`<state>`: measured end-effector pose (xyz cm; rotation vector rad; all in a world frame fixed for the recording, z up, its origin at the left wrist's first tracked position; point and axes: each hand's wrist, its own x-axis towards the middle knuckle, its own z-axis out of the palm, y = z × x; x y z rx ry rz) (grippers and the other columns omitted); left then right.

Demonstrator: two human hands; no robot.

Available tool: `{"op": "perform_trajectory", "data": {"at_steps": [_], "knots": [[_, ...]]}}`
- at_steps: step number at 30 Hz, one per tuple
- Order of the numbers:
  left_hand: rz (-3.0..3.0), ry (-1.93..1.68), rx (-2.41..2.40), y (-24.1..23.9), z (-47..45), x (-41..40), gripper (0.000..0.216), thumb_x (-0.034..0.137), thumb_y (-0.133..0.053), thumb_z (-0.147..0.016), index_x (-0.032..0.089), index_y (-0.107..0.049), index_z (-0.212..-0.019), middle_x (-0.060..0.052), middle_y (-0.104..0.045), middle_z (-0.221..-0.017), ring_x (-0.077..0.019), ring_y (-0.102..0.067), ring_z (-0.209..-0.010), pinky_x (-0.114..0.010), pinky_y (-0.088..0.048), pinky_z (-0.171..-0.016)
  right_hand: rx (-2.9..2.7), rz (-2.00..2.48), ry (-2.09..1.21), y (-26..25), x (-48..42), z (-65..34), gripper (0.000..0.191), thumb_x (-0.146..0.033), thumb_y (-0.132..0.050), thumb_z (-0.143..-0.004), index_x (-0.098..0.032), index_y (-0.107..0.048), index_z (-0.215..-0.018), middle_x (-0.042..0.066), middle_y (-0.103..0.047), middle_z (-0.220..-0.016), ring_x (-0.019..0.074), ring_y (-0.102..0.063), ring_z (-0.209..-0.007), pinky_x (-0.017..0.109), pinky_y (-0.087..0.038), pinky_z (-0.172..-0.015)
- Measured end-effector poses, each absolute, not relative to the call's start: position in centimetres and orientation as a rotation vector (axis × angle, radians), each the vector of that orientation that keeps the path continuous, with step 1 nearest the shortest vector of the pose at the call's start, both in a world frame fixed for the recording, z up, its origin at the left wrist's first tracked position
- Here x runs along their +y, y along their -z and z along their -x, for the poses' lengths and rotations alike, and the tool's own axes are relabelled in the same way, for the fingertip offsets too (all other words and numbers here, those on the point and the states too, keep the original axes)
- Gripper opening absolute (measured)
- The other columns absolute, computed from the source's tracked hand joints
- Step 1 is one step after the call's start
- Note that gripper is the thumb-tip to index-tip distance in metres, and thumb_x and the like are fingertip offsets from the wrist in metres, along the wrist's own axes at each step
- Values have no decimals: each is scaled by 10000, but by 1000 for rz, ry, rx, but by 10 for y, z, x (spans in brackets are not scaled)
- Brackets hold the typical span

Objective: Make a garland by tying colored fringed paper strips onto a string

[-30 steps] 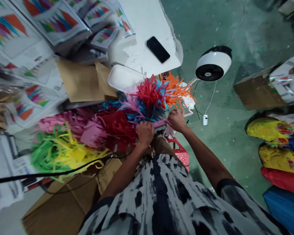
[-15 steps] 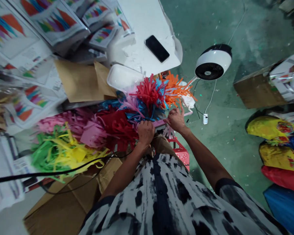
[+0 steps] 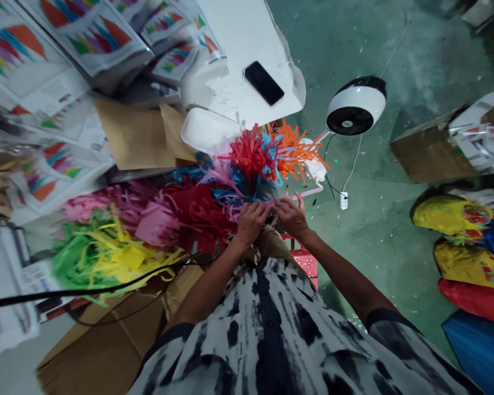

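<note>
My left hand (image 3: 252,220) and my right hand (image 3: 290,215) are close together in front of my lap, both closed on a pink-purple paper tassel (image 3: 270,204). Their fingertips nearly meet, and much of the tassel is hidden under them. Just beyond lie a red paper tassel (image 3: 253,153), an orange one (image 3: 294,145) and blue fringes (image 3: 255,189). Left of my hands spread dark red paper strips (image 3: 193,206), a pink bundle (image 3: 158,222), and yellow (image 3: 127,258) and green (image 3: 76,258) fringes.
A black phone (image 3: 264,83) and a white tray (image 3: 208,129) are on the white table (image 3: 251,27). Printed packs (image 3: 94,38) and a brown envelope (image 3: 135,134) lie left. On the floor stand a white fan (image 3: 356,107), a power strip (image 3: 343,200) and a carton (image 3: 430,145). A black cable (image 3: 86,289) crosses left.
My right hand has moved left and slightly down, closing the gap to my left hand. My left hand has shifted slightly right. The pink-purple strip stretched between them is now mostly covered.
</note>
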<state>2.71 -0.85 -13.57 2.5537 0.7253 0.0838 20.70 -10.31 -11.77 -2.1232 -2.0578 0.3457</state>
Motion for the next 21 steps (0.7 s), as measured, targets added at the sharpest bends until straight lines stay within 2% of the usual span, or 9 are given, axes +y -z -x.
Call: {"op": "perform_trajectory", "data": {"at_steps": [5,9,12,14,17,19,21], "knots": [[-2561,-116,655,135,-11,-6,448,167,-512,-1013,308,-616,-1425,-77,-640,-1481,-304,-538,-1393,-584,-262,-1230,-2008,2237,-332,120,-114,-231,366,-188,-542,-993,-298,-725,-1290,58,-728,-1347,313,-527,-1305,658,2,-1238],[-2543,-184,777,132,7,0,352,151,-534,-997,319,-729,-1236,-40,-715,-1370,-288,-538,-1401,-625,-199,-1271,-2013,2238,-333,119,-112,-242,358,-195,-563,-972,-322,-744,-1253,43,-751,-1303,314,-523,-1301,650,15,-1243],[-2592,-239,865,126,7,-1,294,153,-524,-996,286,-763,-1105,-52,-720,-1343,-303,-521,-1400,-642,-171,-1270,-2006,2224,-320,117,-110,-240,348,-217,-568,-961,-316,-747,-1244,45,-751,-1294,321,-514,-1311,653,24,-1247],[-2614,-229,817,121,-6,-4,259,164,-526,-996,255,-754,-1077,-81,-700,-1352,-306,-527,-1368,-597,-270,-1230,-1997,2227,-322,115,-109,-238,344,-220,-575,-952,-308,-748,-1236,53,-746,-1300,327,-509,-1321,654,18,-1249],[-2589,-128,723,121,-34,-9,214,189,-529,-999,205,-720,-1094,-137,-711,-1215,-308,-591,-1184,-491,-461,-1013,-2000,2222,-332,111,-108,-237,318,-228,-595,-945,-296,-753,-1213,68,-742,-1299,338,-500,-1328,654,-6,-1248],[-2570,-97,728,124,-49,-9,198,190,-523,-1001,176,-701,-1087,-153,-703,-1123,-308,-595,-1087,-454,-484,-917,-2008,2204,-310,109,-107,-235,295,-241,-584,-964,-288,-754,-1201,74,-744,-1275,336,-504,-1315,648,-23,-1246],[-2571,-113,757,129,-56,-7,196,175,-511,-1003,159,-690,-1083,-156,-691,-1097,-305,-584,-1061,-434,-481,-907,-2016,2184,-284,108,-104,-231,285,-243,-550,-993,-285,-756,-1186,76,-749,-1236,321,-524,-1276,632,-49,-1244]]}}
